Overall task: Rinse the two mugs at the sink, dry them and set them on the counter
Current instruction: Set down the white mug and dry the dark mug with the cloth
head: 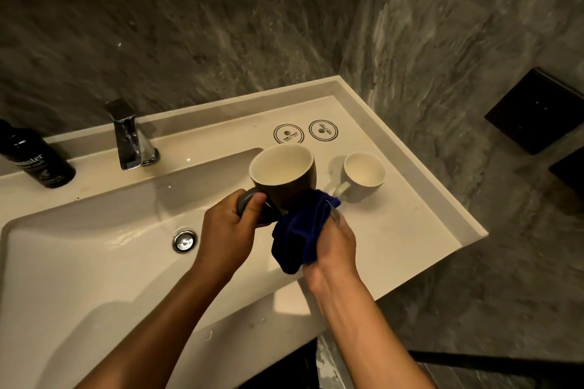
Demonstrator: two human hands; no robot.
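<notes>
dark mug (284, 186) gripped by handle in left hand (229, 230), upright; right hand (331, 246) clutching blue cloth (300, 230) against its right side; white mug (363, 177) just beyond on worktop (410, 230).

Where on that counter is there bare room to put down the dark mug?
Bare counter lies in front of the white mug, out to the right rim. It is crowded behind, between that mug and the two round coasters. The dark mug hangs in the left hand.

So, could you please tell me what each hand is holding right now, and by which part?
The left hand grips the dark mug by its handle. The right hand holds a bunched blue cloth against the mug's lower side.
</notes>
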